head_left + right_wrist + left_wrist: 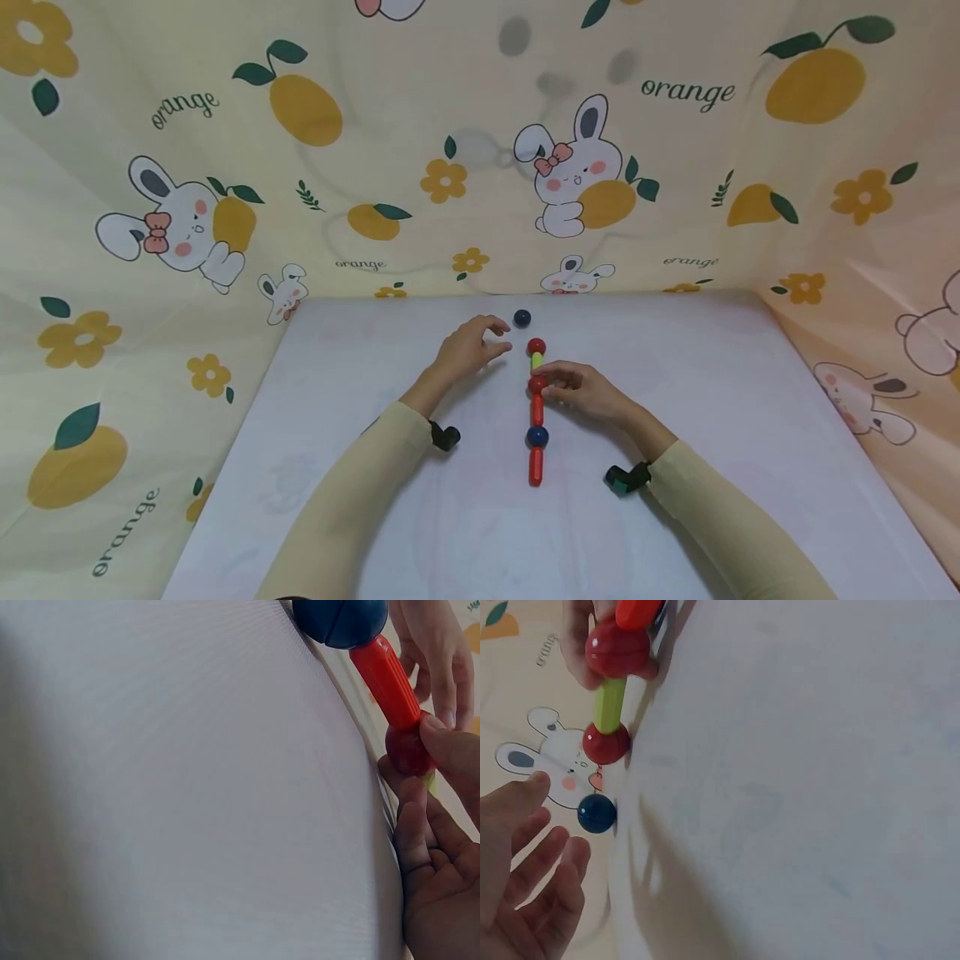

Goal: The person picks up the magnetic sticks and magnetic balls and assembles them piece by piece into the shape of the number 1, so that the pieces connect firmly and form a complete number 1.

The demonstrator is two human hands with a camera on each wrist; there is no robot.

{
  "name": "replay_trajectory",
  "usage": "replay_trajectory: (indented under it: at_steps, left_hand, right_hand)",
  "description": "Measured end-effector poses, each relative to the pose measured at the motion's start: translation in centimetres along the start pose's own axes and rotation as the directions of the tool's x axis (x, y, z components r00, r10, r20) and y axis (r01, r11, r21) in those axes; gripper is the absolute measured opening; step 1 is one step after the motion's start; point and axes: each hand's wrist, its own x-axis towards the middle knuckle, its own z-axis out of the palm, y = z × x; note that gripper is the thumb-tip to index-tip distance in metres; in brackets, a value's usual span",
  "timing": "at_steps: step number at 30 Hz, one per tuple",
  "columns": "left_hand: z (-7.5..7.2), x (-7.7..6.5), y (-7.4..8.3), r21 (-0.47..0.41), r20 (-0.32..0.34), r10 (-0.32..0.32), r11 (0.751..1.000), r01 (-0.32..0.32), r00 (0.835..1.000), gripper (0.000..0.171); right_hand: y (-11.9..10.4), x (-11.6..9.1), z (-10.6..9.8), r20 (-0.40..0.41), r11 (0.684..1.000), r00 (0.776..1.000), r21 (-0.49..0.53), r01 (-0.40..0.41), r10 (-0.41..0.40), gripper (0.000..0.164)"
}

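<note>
A straight chain of rods and balls lies on the table, pointing away from me. From its near end come a red rod [536, 468], a blue ball [537, 437], a second red rod [387, 682], a red ball [409, 752], a yellow-green rod [610, 703] and another red ball [606, 744]. My right hand [588, 393] pinches the middle red ball between thumb and fingers. Left of the chain's far end, my left hand [467, 350] hovers with relaxed, parted fingers and holds nothing. Just beyond its fingertips sits a loose dark blue ball [522, 317].
The white table [660, 350] ends at a hanging cloth [480, 108] printed with rabbits and oranges, which rises behind it and on both sides. Black wrist cameras sit on the left wrist [446, 437] and right wrist [626, 479].
</note>
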Motion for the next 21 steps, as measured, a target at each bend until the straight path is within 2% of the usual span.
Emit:
replay_trajectory:
  at_steps: [8,15,21]
  left_hand:
    - [0.4,2.2,-0.2,-0.004,-0.064,-0.037,0.999,0.036,0.997,0.041]
    - [0.9,3.5,-0.7,0.017,-0.048,-0.038,0.999,0.038,0.998,0.044]
    - [1.6,4.5,-1.1,-0.022,-0.042,-0.025,0.999,0.024,0.999,0.044]
  right_hand:
    - [-0.2,-0.1,-0.1,0.001,1.000,1.000,-0.003,-0.007,0.007,0.042]
    - [-0.2,0.1,0.0,-0.001,1.000,1.000,0.003,-0.008,0.008,0.042]
    - [0.0,-0.1,-0.1,-0.001,1.000,1.000,0.027,-0.011,0.011,0.043]
